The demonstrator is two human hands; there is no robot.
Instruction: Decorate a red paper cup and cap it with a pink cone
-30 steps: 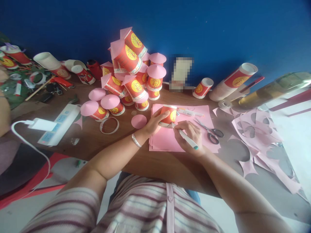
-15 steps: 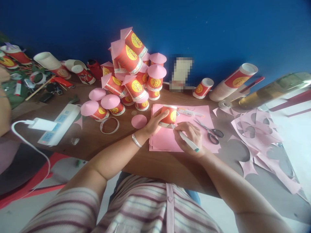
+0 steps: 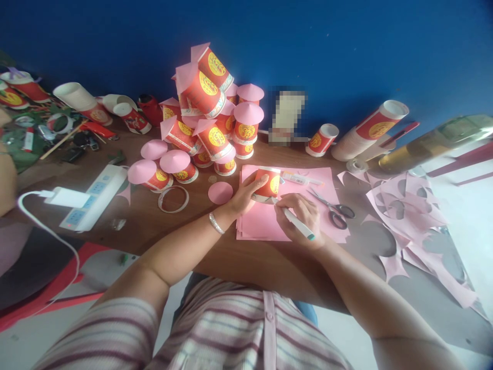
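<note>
My left hand (image 3: 248, 193) is wrapped round a red paper cup (image 3: 272, 180) with a yellow emblem, held above a stack of pink paper (image 3: 262, 223). In my right hand (image 3: 304, 213) is a white marker (image 3: 298, 223) with a green end. Its tip meets or nearly meets the cup's pale lower band; the exact contact is too small to tell. Behind the cup lies a white tube (image 3: 298, 178), perhaps glue, on the paper. Scissors (image 3: 337, 213) with dark handles rest at the paper's right edge, and a pink paper disc (image 3: 220, 192) is left of the stack.
Red cups with pink cone tops (image 3: 215, 139) are piled at the back. A power strip (image 3: 94, 198) with a white charger sits left, near a paper ring (image 3: 173, 199). Pink scraps (image 3: 404, 205), a cup stack (image 3: 370, 128) and a bottle (image 3: 419, 146) stand or lie right.
Very little differs. Both hands, the cup and the marker keep almost the same place, with only a tiny shift at the marker.
</note>
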